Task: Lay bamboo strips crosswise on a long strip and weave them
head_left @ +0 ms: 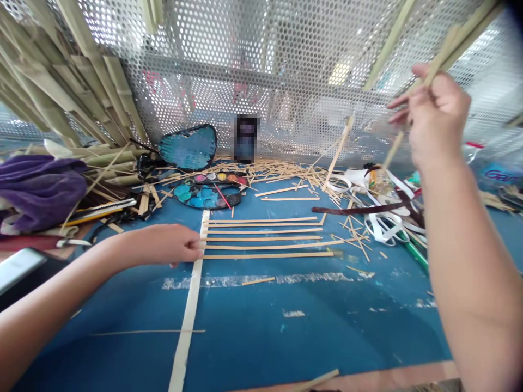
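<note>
Several thin bamboo strips (265,231) lie side by side on the blue table, their left ends on a long band of pale tape (190,316). My left hand (180,245) rests there, its bent fingers closed on the left end of one of the lower strips; the fingertips are partly hidden. Raised at the upper right, my right hand (437,109) pinches a longer bamboo strip (393,149) between thumb and forefinger, with its other fingers loosely extended. This strip slants from upper right to lower left, in front of the perforated metal screen.
Bamboo stalks (93,81) lean at the left above a purple cloth (36,185) and a box cutter (106,209). A paint palette (204,195), loose bamboo scraps (281,169) and white ribbon (382,226) lie along the perforated screen (286,81).
</note>
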